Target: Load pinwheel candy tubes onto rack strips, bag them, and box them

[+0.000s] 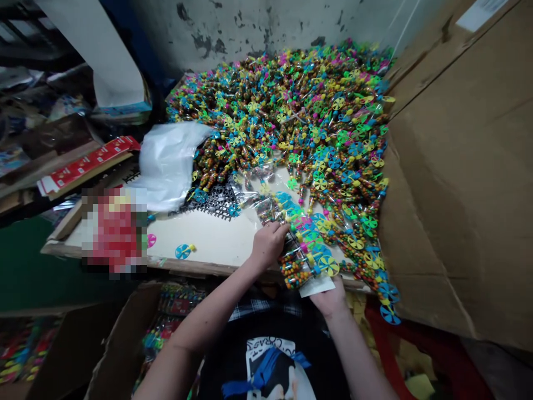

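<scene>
In front of me is a clear plastic bag (pixel 297 236) with several candy-filled tubes inside, topped with small coloured fan wheels. It lies tilted across the table's front edge. My left hand (pixel 270 244) is closed on the bag's left side, fingers curled at the plastic. From below, my right hand (pixel 331 297) holds the near end, by a white card (pixel 318 285); most of its fingers are hidden under the pack. Beyond my hands, a large heap of similar candy tubes (pixel 283 105) covers the back of the table.
Clear plastic bags (pixel 169 161) lie stacked at the left, near a black grid mat (pixel 216 201). One loose blue fan (pixel 182 251) is on the tabletop (pixel 208 239). A big cardboard box (pixel 458 183) stands right; an open carton (pixel 125 328) with packs sits below left.
</scene>
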{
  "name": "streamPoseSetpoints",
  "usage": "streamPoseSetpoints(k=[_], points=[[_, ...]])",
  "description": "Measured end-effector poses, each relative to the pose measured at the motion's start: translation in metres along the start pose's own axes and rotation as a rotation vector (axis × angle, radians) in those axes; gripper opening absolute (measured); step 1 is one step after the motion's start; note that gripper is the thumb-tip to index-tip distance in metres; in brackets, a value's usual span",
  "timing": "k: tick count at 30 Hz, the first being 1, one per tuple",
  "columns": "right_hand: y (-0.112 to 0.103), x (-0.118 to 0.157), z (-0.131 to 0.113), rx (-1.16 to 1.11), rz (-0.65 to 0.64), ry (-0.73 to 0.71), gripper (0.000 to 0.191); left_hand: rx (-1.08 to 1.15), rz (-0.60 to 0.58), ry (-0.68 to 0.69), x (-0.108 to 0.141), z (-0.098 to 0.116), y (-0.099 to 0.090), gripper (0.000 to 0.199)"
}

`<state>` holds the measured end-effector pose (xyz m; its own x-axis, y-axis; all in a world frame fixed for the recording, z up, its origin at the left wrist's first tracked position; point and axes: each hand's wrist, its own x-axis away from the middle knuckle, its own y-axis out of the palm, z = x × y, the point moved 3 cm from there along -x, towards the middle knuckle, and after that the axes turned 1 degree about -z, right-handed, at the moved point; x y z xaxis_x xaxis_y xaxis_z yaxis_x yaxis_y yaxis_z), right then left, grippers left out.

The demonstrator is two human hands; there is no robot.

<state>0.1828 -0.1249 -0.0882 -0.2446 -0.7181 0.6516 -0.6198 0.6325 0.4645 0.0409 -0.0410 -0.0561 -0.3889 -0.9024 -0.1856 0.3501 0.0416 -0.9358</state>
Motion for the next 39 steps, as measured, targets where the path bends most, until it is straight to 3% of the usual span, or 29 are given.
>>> streamPoseSetpoints(k=[3,8,11,14,19,22,28,35,37,39], points=[[0.000,0.007,0.003,-0.169,0.023,0.178,0.023,-0.007,0.041,0.026,-0.001,0.003,0.002,0.027],[-0.007,0.029,-0.005,-0.191,0.142,0.236,0.027,-0.038,0.146,0.062,0.001,0.006,0.006,0.027],[-0.008,0.042,-0.006,-0.158,0.038,0.072,0.041,-0.030,0.208,0.060,0.002,0.006,0.008,0.027],[-0.009,0.048,0.006,-0.082,-0.068,-0.154,0.067,-0.014,0.233,0.069,0.002,0.007,0.011,0.026],[-0.008,0.038,0.039,0.171,0.020,-0.329,0.085,-0.021,0.249,0.089,0.004,0.012,0.016,0.028],[0.004,0.030,0.042,0.198,0.043,-0.338,0.079,-0.035,0.247,0.069,0.004,0.014,0.018,0.028],[0.026,0.016,0.028,-0.002,0.015,-0.182,0.064,-0.057,0.120,0.106,0.000,0.024,0.012,0.025],[0.009,0.007,0.024,-0.080,0.054,0.014,0.028,-0.128,-0.013,0.214,0.008,0.045,-0.025,0.023],[0.006,0.007,0.023,0.039,0.048,-0.046,0.022,-0.133,-0.056,0.227,0.012,0.053,-0.033,0.022],[0.014,0.009,0.023,0.243,0.039,-0.199,0.016,-0.129,-0.108,0.253,0.018,0.064,-0.036,0.019]])
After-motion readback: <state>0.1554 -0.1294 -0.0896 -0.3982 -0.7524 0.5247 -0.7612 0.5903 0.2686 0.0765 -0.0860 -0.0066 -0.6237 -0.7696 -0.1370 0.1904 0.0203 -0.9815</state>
